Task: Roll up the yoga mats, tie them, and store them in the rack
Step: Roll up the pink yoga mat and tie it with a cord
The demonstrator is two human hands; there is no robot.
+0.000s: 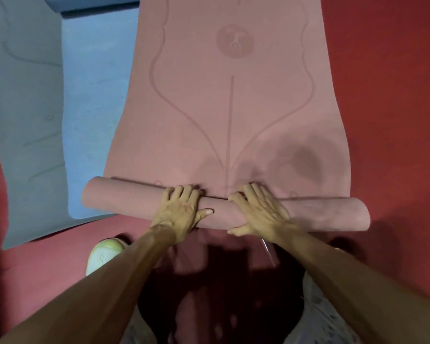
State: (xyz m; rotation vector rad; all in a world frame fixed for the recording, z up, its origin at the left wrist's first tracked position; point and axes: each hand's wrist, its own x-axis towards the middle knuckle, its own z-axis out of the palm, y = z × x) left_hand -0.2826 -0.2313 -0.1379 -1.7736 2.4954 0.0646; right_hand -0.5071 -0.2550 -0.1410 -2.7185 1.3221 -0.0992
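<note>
We saw the left hand (181, 209) and right hand (258, 212) each curled over the rolled end of the pink mat (233, 108); 1 blue mat (92, 108) lay flat beside it.

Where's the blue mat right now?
In the head view, the blue mat lies on the red floor, on the left, beside the pink mat being rolled.

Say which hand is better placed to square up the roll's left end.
Left, probably: the left hand holds the pink roll nearer that end; the right hand holds its other half.
</note>
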